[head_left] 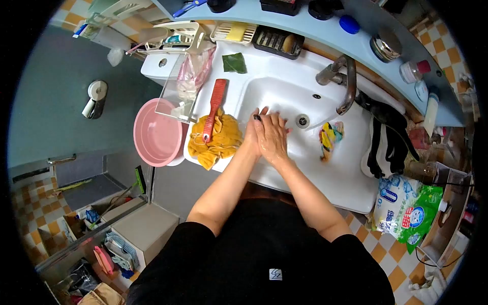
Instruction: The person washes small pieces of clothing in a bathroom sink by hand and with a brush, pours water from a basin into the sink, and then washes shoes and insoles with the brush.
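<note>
Centre frame: right hand, fingers extended, lies against the left hand, which is partly covered; its grip cannot be told. A small dark object sits at the fingers, held or stuck unclear. Both are over the sink, presumably to catch drips. Left of centre: red brush on mustard cloth, likely for easy reach. Upper right, beyond: faucet. Top: slotted black soap dish, probably for draining.
</note>
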Demonstrator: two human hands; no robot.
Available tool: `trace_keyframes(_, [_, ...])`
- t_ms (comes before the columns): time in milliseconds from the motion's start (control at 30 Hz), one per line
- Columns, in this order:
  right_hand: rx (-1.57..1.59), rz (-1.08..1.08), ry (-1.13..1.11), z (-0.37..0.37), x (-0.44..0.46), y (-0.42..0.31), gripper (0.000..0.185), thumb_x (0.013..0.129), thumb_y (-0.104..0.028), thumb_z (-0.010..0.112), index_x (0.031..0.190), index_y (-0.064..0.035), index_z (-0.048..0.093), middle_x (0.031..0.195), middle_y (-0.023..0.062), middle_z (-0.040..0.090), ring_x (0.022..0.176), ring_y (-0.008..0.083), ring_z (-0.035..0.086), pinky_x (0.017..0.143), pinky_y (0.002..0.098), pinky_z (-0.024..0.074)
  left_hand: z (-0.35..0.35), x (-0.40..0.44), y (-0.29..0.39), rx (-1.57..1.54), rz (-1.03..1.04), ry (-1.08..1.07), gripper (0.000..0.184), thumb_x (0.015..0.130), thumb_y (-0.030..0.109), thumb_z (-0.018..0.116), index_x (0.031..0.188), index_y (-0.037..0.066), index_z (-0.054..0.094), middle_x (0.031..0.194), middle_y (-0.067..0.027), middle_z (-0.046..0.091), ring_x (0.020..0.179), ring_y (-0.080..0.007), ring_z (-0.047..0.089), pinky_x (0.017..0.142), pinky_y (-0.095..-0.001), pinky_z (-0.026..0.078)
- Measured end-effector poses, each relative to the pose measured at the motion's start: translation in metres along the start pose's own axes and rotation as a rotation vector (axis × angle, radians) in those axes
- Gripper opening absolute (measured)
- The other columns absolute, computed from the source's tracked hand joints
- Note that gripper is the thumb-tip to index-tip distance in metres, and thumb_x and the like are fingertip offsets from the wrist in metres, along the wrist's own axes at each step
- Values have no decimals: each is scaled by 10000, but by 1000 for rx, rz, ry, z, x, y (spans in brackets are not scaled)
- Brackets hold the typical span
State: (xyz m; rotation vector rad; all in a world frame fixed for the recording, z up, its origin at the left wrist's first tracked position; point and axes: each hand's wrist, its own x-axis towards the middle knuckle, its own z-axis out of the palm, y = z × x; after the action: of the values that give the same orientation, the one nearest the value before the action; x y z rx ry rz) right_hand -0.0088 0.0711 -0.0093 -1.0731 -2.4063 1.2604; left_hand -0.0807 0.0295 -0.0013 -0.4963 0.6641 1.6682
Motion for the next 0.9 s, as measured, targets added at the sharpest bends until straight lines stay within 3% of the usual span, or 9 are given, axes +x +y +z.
trace_keyframes(67, [-213, -176, 122, -14, 17, -7, 459, 1028, -417, 394, 1330, -133, 590, 1488, 180, 460, 1429, 381, 331, 1158, 597, 174, -4, 12, 7, -50, 52, -213, 525, 1049, 502, 391, 1394, 114, 469, 1418, -174, 497, 1321, -355, 474, 1111, -527, 400])
trace_keyframes(167, [-362, -92, 297, -28, 57, -7, 462, 995, -359, 437, 1398, -178, 570, 1535, 101, 438, 1399, 414, 370, 1093, 602, 307, 17, 10, 12, 141, 75, -105, 466, 1067, 436, 373, 1343, 83, 499, 1377, -144, 530, 1276, -297, 512, 1111, -453, 402])
trace_keyframes(300, [236, 87, -20, -17, 72, -20, 445, 990, -332, 374, 1275, -107, 631, 1258, 150, 659, 1170, 359, 600, 1009, 449, 443, 32, 26, 21, 247, 283, 64, 443, 1083, 400, 338, 1332, 64, 485, 1282, -121, 568, 1151, -244, 568, 996, -396, 480])
trace_keyframes(433, [500, 142, 54, -17, 55, -13, 437, 1020, -364, 378, 1189, -66, 650, 1127, 147, 699, 1087, 356, 632, 982, 416, 464, 25, 35, 13, 381, 315, 138, 469, 1055, 451, 406, 1238, 39, 534, 1137, -111, 599, 1032, -208, 591, 828, -354, 523])
trace_keyframes(467, [594, 217, -43, -25, 47, 1, 411, 1032, -349, 407, 1205, -62, 644, 1151, 136, 692, 1097, 314, 625, 982, 386, 461, 24, 31, 12, 552, 221, 291, 372, 1015, 476, 475, 957, 130, 599, 839, -14, 616, 715, -156, 601, 510, -299, 447])
trace_keyframes(500, [686, 292, -139, -36, 37, 24, 386, 1045, -335, 435, 1222, -58, 639, 1176, 125, 685, 1107, 272, 619, 982, 357, 457, 21, 31, 14, 662, 203, 332, 382, 1008, 489, 481, 916, 137, 596, 791, -7, 600, 649, -149, 572, 473, -297, 407])
trace_keyframes(600, [-28, 183, 496, -49, -11, 145, 288, 956, -202, 586, 1197, -50, 628, 1194, 132, 644, 1143, 304, 577, 984, 405, 453, -19, 45, 32, 983, 201, 412, 449, 972, 553, 499, 786, 154, 584, 643, 7, 543, 432, -131, 451, 382, -301, 313])
trace_keyframes(800, [-566, 253, 378, -40, -19, 217, 410, 881, -148, 672, 1268, -40, 585, 1381, 171, 524, 1315, 390, 441, 1092, 493, 361, -40, 16, 33, 1057, 219, 465, 419, 857, 391, 756, 1054, 65, 580, 842, -39, 614, 685, -134, 553, 580, -279, 438])
trace_keyframes(900, [-287, 93, 511, 34, 37, 197, 330, 857, -136, 683, 1185, -140, 644, 1233, 173, 557, 1192, 347, 514, 1010, 440, 426, -44, -5, 29, 1125, 214, 357, 370, 852, 196, 759, 1118, 61, 540, 889, -50, 602, 748, -149, 561, 645, -287, 453])
